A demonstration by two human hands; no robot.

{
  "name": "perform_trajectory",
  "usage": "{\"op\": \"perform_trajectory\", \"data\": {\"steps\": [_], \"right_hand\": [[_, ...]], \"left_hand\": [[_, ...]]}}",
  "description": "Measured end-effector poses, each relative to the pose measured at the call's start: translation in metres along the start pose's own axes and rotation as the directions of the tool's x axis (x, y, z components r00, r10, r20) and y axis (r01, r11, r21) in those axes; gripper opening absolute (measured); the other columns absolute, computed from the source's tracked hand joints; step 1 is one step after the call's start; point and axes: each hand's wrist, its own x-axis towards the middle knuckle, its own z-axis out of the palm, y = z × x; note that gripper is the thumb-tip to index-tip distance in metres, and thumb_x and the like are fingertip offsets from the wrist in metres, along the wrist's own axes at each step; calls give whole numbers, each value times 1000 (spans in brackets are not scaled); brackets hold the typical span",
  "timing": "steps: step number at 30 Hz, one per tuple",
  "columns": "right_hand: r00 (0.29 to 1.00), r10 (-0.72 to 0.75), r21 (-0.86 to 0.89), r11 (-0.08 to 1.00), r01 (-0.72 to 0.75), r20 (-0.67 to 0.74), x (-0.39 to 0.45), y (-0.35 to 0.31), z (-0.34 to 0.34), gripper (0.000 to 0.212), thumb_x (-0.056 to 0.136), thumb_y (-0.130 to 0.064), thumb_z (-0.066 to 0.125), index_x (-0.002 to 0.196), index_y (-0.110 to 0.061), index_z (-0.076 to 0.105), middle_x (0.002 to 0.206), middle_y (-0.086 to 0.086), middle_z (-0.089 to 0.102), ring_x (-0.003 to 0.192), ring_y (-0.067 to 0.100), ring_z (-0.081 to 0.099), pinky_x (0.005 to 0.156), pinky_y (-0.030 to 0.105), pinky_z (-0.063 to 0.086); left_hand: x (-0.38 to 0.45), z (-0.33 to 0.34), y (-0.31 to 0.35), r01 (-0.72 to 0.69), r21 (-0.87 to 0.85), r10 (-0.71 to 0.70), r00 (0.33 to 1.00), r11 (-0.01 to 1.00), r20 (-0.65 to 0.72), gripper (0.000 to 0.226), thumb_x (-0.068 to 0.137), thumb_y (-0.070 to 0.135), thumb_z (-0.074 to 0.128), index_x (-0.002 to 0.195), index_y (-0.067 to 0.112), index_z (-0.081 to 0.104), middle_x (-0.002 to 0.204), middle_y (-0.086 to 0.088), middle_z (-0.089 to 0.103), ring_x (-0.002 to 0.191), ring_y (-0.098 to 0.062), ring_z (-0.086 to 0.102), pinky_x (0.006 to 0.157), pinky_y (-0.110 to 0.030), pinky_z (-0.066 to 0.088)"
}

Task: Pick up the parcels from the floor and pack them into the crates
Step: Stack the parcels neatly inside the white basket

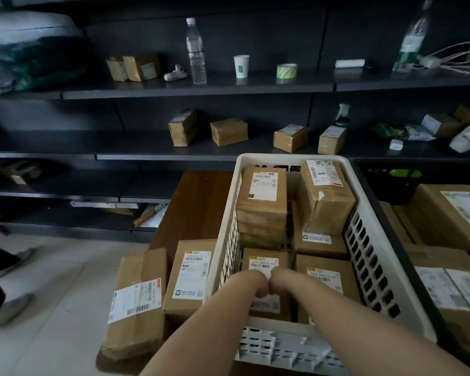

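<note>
Your left hand (pixel 256 284) and right hand (pixel 278 283) are curled shut, knuckles touching, on a labelled parcel (pixel 263 263) | parcel sits front-left inside the white crate (pixel 364 240) among other boxes | two parcels (pixel 160 289) stand outside, left of crate

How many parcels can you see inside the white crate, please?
5 visible: back left, back right, one under that, front left under both hands, front right. More may be hidden below.
</note>
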Motion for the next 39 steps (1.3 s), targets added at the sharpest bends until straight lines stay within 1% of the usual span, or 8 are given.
{"op": "perform_trajectory", "data": {"steps": [4, 7, 11, 14, 17, 23, 34, 39], "right_hand": [[969, -64, 178, 978, 108, -239, -1, -16, -25, 31, 96, -5, 39, 122, 6, 54, 120, 21, 58, 110, 29, 54, 85, 30, 40], [819, -181, 250, 897, 365, -544, -9, -57, -57, 19, 94, -6, 45, 109, -5, 58, 105, 8, 60, 101, 24, 57, 78, 28, 43], [683, -291, 354, 683, 638, -670, -31, -142, -56, 29, 93, -8, 47, 120, -18, 53, 104, -5, 51, 96, 12, 48, 72, 20, 39], [734, -393, 311, 720, 620, -553, -26, -192, -13, 33, 93, -13, 51, 126, -16, 48, 115, 1, 56, 100, 17, 53, 73, 21, 44], [850, -366, 275, 832, 482, -379, -9, -219, 43, 41, 92, -10, 50, 132, -9, 44, 134, 11, 51, 121, 28, 50, 92, 30, 41], [974, -225, 214, 951, 225, -24, 22, -231, 141, 44, 94, -17, 48, 136, -8, 41, 132, 12, 52, 117, 28, 53, 95, 33, 46], [1000, 7, 228, 974, -8, 6, 58, -243, 193, 82, 82, -27, 66, 147, -9, 20, 150, 12, 31, 136, 28, 32, 111, 38, 32], [997, 53, 410, 912, -25, -56, 60, -245, 177, 47, 80, -27, 66, 123, -12, 53, 122, 5, 60, 110, 23, 58, 95, 34, 49]], "left_hand": [[-19, -39, 0, -165, -297, 85, 961, 940, -263, 33, 93, 3, 40, 124, 0, 52, 128, -18, 54, 116, -28, 53, 95, -35, 44], [-51, -87, -32, -459, -460, 101, 782, 760, -615, 32, 89, 10, 48, 119, 11, 59, 113, -8, 64, 101, -22, 60, 87, -36, 52], [-66, -120, -106, -484, -475, -111, 605, 735, -789, 28, 89, 13, 49, 111, 20, 64, 101, 2, 63, 86, -13, 56, 72, -26, 47], [-61, -102, -167, -425, -603, -275, 614, 675, -740, 29, 87, 12, 49, 113, 16, 62, 110, -6, 64, 96, -21, 59, 80, -34, 50], [-44, -54, -230, -251, -737, -431, 676, 627, -597, 33, 85, 13, 52, 117, 10, 56, 116, -12, 63, 98, -25, 58, 79, -32, 47], [-15, 64, -314, 45, -901, -583, 776, 432, -241, 49, 89, 19, 50, 134, 6, 39, 132, -15, 51, 115, -31, 53, 90, -34, 45], [12, 111, -335, 9, -985, -417, 907, 174, -65, 58, 85, 30, 60, 137, 13, 41, 132, -11, 54, 117, -27, 53, 101, -41, 44], [1, 112, -346, -61, -987, -514, 848, 148, -129, 52, 84, 27, 61, 133, 20, 45, 121, -4, 56, 94, -16, 48, 81, -29, 43]]}}
